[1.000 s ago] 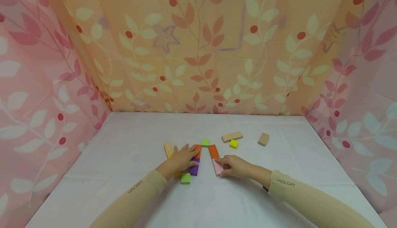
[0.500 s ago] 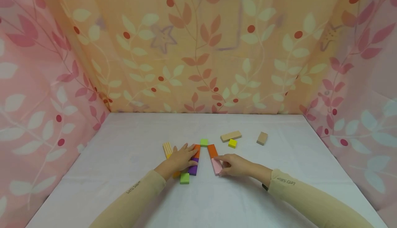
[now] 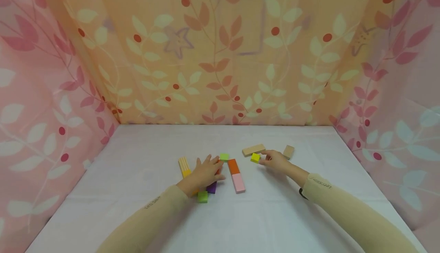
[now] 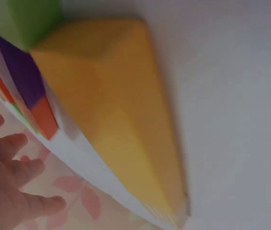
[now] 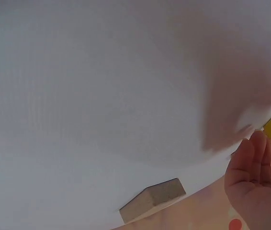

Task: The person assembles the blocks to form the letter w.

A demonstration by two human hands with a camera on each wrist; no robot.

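Yellow marks the block [image 3: 255, 158] beside your right hand [image 3: 277, 162], thumb and fingers parted seemingly to fit it, your left hand [image 3: 203, 173] splayed leftward.

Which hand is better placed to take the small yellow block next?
Probably the right hand: it is beside the yellow block, while the left hand is farther off, over the purple block.

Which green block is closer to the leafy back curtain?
The far green block, near the uncovered orange block; the nearer green block sits by the purple block.
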